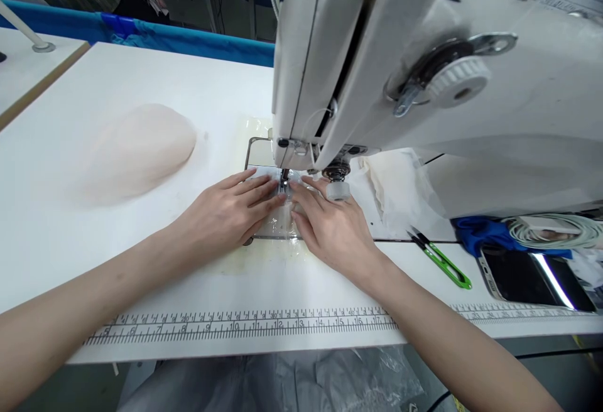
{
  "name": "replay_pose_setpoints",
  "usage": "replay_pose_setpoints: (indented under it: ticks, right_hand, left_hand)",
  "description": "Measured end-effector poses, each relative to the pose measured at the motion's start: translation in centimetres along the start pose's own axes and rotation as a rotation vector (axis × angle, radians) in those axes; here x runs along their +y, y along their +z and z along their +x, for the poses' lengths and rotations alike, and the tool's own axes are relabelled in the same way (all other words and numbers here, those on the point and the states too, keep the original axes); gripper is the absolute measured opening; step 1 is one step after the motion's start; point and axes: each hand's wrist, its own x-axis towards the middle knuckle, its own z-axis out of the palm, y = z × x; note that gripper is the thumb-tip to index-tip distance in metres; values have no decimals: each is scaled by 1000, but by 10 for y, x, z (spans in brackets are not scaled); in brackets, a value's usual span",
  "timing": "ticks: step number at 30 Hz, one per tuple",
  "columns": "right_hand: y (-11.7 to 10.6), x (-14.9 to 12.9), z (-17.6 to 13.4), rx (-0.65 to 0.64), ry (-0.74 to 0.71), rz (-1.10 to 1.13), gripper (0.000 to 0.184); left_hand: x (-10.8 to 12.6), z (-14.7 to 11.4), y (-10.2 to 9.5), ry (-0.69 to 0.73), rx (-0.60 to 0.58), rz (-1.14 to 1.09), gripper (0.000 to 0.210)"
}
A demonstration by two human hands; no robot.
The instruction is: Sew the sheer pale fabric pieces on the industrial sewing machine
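My left hand (pixel 230 208) lies palm down on the sewing machine's bed, fingers stretched out and almost flat, with their tips at the left of the presser foot (pixel 284 181). From the right, my right hand (pixel 334 223) reaches in with its fingers extended, the index fingertip close beside the foot. The white sewing machine (pixel 325 54) stands above both hands. Clear tape (pixel 282 223) shows on the bed between them. Whether any thin cloth lies under the fingertips cannot be made out. A pale pink, smooth, rounded piece (pixel 146 142) rests on the table left of my left hand.
Pale thin fabric (pixel 396 186) lies beneath the machine arm. Green-handled thread snips (pixel 445 261), a phone (pixel 532 280), and a coil of pale cord (pixel 560 230) on blue cloth are at the right. A printed ruler (pixel 245 327) runs along the front edge; blue cloth (pixel 188 38) borders the back.
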Motion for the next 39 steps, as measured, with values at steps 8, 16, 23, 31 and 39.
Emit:
replay_pose_setpoints:
  ticks: [8,16,23,31,39]
  right_hand:
    - [-1,0,1,-24,18,-15,29]
    - [0,0,0,-53,27,-30,32]
    - [1,0,-1,-49,20,-49,36]
    - [1,2,0,1,-15,-32,33]
    - [-9,0,-5,48,-110,200,19]
  left_hand:
    - [0,2,-2,0,-21,8,36]
    - [0,1,-2,0,-13,-7,37]
    - [0,1,1,-31,-12,-22,39]
    - [2,-1,0,-52,12,-32,37]
    - [10,-7,-11,118,151,-39,26]
